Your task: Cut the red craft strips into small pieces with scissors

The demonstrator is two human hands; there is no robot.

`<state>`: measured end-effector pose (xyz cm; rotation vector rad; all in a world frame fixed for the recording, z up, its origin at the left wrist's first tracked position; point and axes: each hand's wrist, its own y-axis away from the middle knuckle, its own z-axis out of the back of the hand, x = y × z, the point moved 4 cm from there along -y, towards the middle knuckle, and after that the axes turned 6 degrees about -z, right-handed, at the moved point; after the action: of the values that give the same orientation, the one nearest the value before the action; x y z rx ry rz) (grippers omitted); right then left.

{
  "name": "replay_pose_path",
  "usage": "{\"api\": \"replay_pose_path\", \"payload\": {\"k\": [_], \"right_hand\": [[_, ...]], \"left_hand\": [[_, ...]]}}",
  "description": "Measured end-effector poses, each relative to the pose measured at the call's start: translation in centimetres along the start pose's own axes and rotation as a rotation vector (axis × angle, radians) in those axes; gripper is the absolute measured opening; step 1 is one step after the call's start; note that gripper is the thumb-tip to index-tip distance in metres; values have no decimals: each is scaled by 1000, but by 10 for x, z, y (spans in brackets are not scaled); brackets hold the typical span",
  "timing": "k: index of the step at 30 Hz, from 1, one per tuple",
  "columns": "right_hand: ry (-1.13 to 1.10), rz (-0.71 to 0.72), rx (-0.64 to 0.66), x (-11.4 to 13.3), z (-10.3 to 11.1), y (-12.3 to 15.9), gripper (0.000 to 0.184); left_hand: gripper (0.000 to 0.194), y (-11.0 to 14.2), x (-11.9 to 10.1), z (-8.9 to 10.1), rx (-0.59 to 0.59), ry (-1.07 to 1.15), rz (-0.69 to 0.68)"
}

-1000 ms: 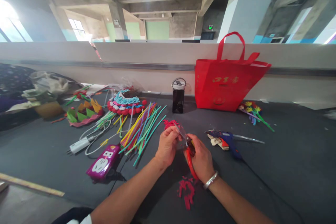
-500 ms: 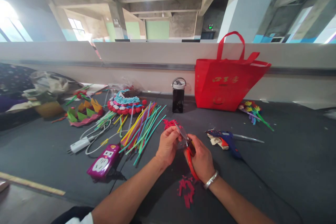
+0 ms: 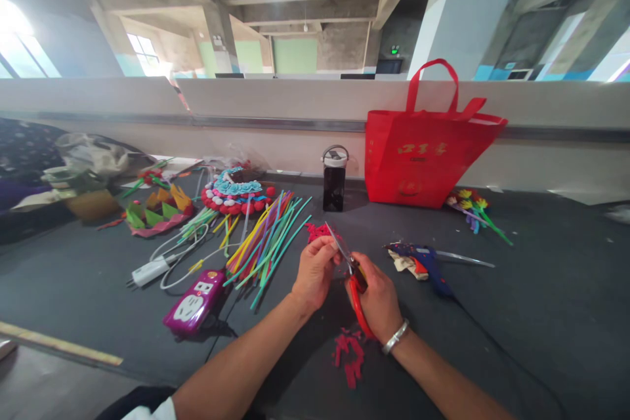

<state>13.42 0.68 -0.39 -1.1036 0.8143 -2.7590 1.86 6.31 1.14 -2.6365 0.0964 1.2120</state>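
I see right hand (image 3: pixel 378 298) fingers wrapped on red-handled steel scissors (image 3: pixel 357 303), centre frame | left hand (image 3: pixel 314 275) fingers narrow by blades, can't tell if holding | flat dark-red scraps (image 3: pixel 355 357) on black worktop (image 3: pixel 551 302), lower centre

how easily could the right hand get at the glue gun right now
Probably yes, though not to grip it yet: the right hand is holding scissors. The glue gun lies just to its right, and nothing seems to block its handle.
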Motion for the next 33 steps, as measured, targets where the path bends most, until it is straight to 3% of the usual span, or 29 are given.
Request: {"api": "replay_pose_path", "payload": {"k": [33], "right_hand": [[-69,9,-24,3,3,-2,34]], "left_hand": [[14,0,-5,-3,-22,-7,0]]}}
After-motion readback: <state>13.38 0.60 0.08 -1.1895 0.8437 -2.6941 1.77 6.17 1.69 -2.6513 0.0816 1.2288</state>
